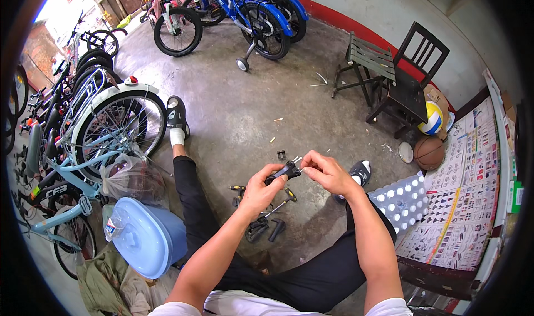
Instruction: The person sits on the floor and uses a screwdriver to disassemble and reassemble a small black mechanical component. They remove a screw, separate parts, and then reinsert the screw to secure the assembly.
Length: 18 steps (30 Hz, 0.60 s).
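On the concrete floor [245, 105] of a bicycle shop a person sits with legs stretched out, in black trousers [194, 199]. Along the left stands a row of bicycles; the nearest is a pale blue bicycle [94, 149] with a white mudguard over its rear wheel. At the far end are blue children's bicycles [250, 10], one with a small training wheel. To the right a dark wooden chair [411, 77] and a folding slatted chair [364, 63] stand side by side, with a volleyball [431, 118] and a basketball [429, 152] on the floor just beside them. A light blue plastic tub [147, 238] lies at the person's left hip, a clear plastic bag [130, 177] behind it.

Between the legs small tools [267, 219] lie scattered on the floor: a yellow-handled screwdriver and a few black parts.

Above them, both hands meet. The left hand [260, 191] has its grip closed around a small black part [287, 170], holding it from below. The right hand [328, 171] pinches the silvery metal end of that same part between thumb and fingertips, so the part is held in the air between the two hands, clear of the floor.
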Available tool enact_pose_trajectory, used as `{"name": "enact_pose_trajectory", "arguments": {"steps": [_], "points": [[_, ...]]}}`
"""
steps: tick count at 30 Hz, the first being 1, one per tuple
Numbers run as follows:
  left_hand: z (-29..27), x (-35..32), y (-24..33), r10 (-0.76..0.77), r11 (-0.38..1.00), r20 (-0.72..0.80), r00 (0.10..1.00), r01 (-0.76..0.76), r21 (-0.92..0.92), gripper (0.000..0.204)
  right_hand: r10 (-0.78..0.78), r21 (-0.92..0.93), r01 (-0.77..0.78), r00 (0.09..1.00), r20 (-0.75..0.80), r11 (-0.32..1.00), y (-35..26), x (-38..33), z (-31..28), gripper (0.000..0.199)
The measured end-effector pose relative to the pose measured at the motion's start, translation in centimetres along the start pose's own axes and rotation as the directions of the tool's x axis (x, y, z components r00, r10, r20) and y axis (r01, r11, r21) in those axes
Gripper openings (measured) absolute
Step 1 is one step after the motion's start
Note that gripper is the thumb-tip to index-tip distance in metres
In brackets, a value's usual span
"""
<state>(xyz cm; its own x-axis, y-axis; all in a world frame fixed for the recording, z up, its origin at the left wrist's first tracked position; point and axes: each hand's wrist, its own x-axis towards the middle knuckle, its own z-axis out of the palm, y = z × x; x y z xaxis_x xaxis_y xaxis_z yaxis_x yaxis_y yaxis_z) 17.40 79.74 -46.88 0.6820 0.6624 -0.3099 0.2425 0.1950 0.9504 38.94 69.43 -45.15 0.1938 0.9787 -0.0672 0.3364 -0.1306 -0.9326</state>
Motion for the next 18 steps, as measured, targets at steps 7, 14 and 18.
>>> {"name": "enact_pose_trajectory", "arguments": {"steps": [7, 14, 18], "points": [[0.17, 0.05, 0.34, -0.013, 1.000, 0.007, 1.000, 0.013, -0.013, 0.034, 0.043, -0.072, -0.041, 0.998, 0.037, 0.997, 0.10, 0.09, -0.46, 0.035], [0.28, 0.23, 0.14, -0.023, 0.998, 0.010, 1.000, 0.023, -0.056, 0.033, 0.093, -0.069, -0.086, 0.991, 0.101, 0.994, 0.77, 0.30, -0.47, 0.036], [0.25, 0.13, 0.42, -0.052, 0.997, 0.015, 0.999, 0.053, -0.059, 0.033, 0.047, -0.035, -0.046, 0.998, 0.029, 0.998, 0.29, 0.17, -0.34, 0.040]]}}
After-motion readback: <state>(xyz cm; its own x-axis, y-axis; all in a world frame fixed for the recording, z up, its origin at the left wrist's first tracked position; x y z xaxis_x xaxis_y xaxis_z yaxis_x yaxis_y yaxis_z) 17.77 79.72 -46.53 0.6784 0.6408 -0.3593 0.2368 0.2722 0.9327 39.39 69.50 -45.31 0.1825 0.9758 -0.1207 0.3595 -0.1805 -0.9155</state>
